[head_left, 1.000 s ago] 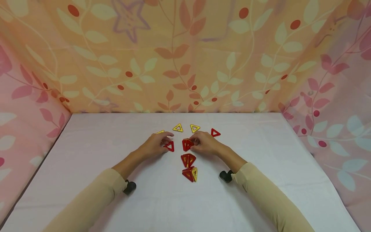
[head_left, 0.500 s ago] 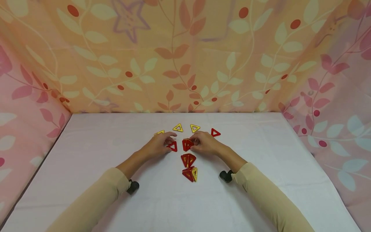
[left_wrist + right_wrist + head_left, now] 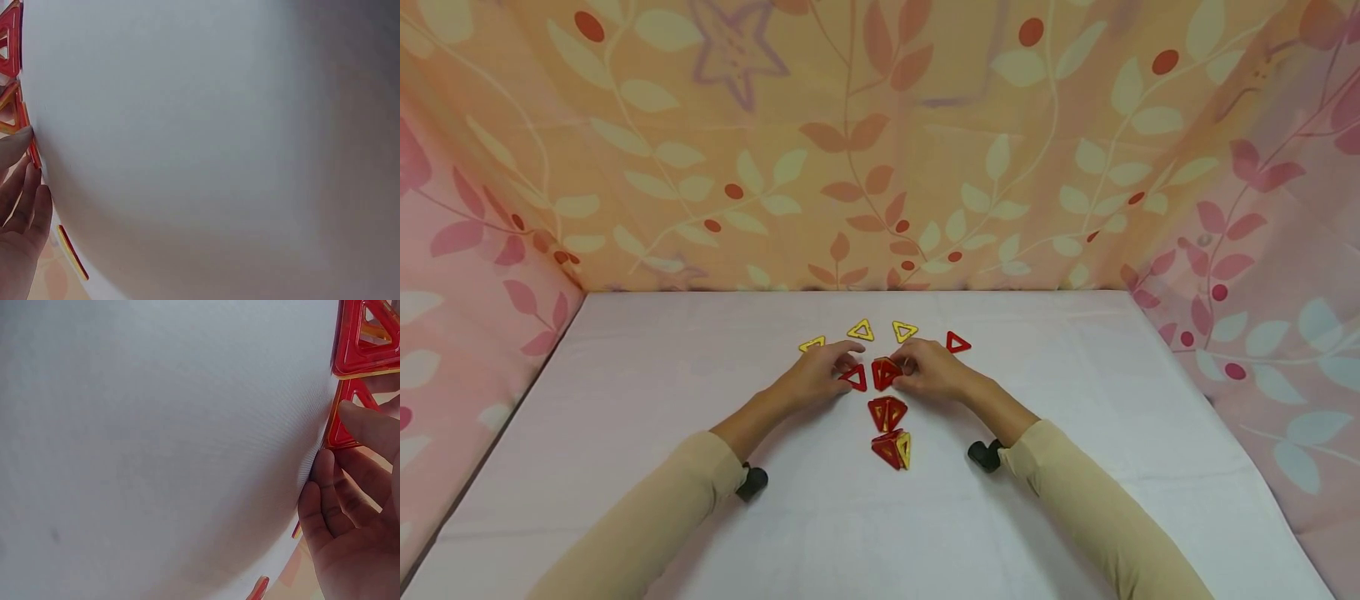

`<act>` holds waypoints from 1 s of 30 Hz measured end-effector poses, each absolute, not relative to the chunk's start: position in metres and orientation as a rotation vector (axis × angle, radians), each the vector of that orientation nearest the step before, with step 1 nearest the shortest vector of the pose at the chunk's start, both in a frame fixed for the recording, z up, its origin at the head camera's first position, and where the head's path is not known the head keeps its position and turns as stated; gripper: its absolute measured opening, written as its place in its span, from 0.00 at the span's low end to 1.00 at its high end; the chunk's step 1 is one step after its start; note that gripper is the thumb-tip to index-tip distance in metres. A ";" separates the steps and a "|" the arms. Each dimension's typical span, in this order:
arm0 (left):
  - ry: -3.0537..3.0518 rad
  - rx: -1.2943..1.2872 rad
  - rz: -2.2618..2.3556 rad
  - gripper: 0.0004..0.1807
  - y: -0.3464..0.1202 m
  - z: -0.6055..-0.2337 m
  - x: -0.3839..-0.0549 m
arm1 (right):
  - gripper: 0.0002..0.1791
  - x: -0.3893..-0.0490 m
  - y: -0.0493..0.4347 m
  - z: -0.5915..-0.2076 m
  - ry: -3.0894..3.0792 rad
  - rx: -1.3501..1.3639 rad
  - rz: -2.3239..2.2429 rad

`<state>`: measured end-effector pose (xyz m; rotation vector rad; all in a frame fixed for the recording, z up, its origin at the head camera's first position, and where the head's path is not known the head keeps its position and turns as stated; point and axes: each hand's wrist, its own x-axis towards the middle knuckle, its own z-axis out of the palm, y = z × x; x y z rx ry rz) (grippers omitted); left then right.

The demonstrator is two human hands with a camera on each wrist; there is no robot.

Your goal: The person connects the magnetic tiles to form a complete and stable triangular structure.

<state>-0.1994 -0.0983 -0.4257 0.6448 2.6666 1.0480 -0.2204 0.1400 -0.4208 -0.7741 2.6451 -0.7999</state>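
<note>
Left hand [image 3: 814, 372]: one, bare; pinching a flat red triangle [image 3: 862, 377], open-centred, stood on edge, thumb on the near face.

Right hand [image 3: 934, 369]: one, bare; gripping a red faceted piece [image 3: 880, 375] at its right side, thumb on the near face; the piece is built of joined triangles. It lies between the two hands, just beside the left hand's triangle, a slim gap showing.

Middle faceted piece [image 3: 887, 414]: one, red with some yellow; on the person's side of the hands, near the gripped piece.

Nearest faceted piece [image 3: 889, 452]: one, red with a yellow face to the right; next in line toward the person; whether it touches its neighbour cannot be told.

Loose triangles, flat, four: first yellow triangle [image 3: 807, 343], just beyond the left hand, partly hidden by it; second yellow triangle [image 3: 860, 337], beyond the left fingertips; third yellow triangle [image 3: 905, 326], beyond the right fingertips; far red triangle [image 3: 950, 342], beyond the right knuckles.

Sleeves [image 3: 647, 517]: two, beige, behind the hands, a dark wrist camera [image 3: 752, 482] at each cuff.

Counter [image 3: 1075, 517]: white-covered, beneath all pieces.

Curtain [image 3: 865, 208]: orange, leaf-patterned, well beyond the hands.
</note>
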 end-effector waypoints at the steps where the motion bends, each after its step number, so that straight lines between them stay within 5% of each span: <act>1: 2.664 0.645 1.053 0.31 -0.098 -0.426 -0.199 | 0.20 -0.221 0.140 -0.421 2.649 -0.789 -0.795; 30: 2.688 0.720 1.071 0.31 -0.090 -0.428 -0.201 | 0.18 -0.222 0.140 -0.422 2.660 -0.875 -0.784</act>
